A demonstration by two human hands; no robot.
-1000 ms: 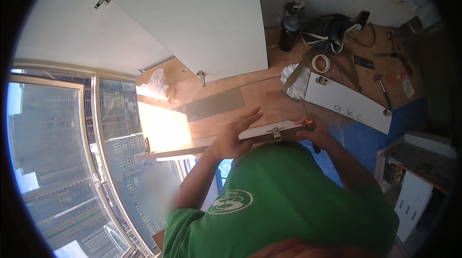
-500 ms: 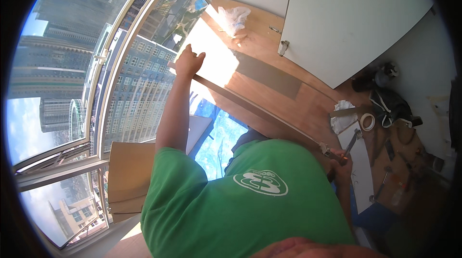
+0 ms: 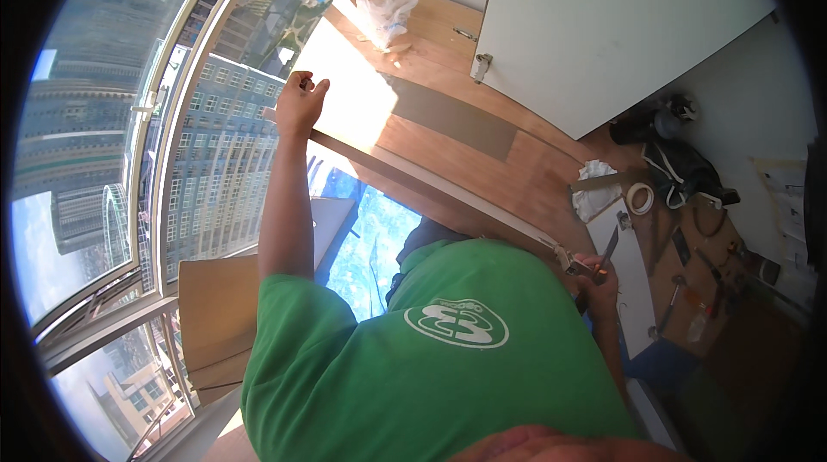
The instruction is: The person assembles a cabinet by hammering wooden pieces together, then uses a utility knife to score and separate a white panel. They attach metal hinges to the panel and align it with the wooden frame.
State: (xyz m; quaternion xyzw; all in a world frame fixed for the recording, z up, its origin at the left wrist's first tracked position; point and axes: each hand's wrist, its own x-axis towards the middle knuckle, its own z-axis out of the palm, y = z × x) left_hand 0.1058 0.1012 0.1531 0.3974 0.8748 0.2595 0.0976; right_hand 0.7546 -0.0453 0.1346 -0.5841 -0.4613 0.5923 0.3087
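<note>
A long narrow board (image 3: 431,190) stands on edge and slants from the window to my right side, against my body. Over its far left end is my left hand (image 3: 299,109), wrist by the edge, thumb apart from half-bent fingers; a small dark spot between them is unclear. At the other end sits a metal hinge (image 3: 566,260). Right beside it, my right hand (image 3: 605,291) is closed around a hand tool (image 3: 612,242) with a dark shaft and some orange near the grip. Its exact kind is unclear, and my fingers are partly hidden.
Behind the board lie a wooden surface (image 3: 457,156), a grey-brown strip (image 3: 452,115) and a plastic bag (image 3: 385,18). A white cabinet door (image 3: 594,31) hangs above. Rightward are a tape roll (image 3: 639,198), a white panel (image 3: 627,290) and a black bag (image 3: 689,173). A window (image 3: 77,160) borders the left.
The whole view has shifted, so most things appear further left. My left fingers are bent more than before. My right hand stays beside the hinge with the tool.
</note>
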